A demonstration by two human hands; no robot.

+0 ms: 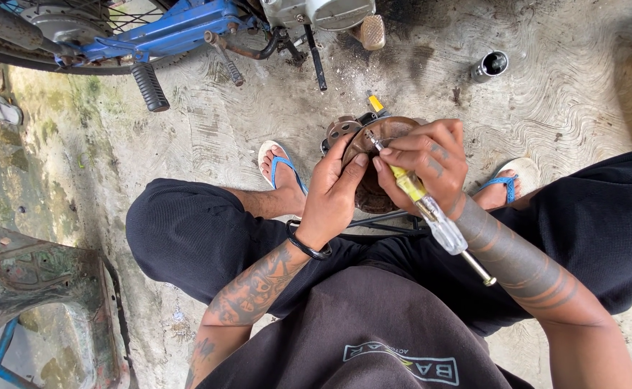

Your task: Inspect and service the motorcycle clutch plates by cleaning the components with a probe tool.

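Observation:
A round rusty-brown metal part point(384, 133) is held upright between my knees. My left hand point(332, 194) grips its left edge, thumb and fingers pressed on the rim. My right hand point(427, 162) holds a screwdriver point(431, 212) with a clear and yellow handle, its tip set against the top of the part. The handle sticks back toward my forearm. A second small round metal piece point(343, 128) shows just behind the part.
A blue motorcycle point(165, 32) with a footpeg point(149, 86) stands at the top. A short metal cylinder point(490, 66) lies on the concrete at upper right. A worn green body panel point(35, 281) sits at lower left. My feet wear blue-strapped sandals point(281, 167).

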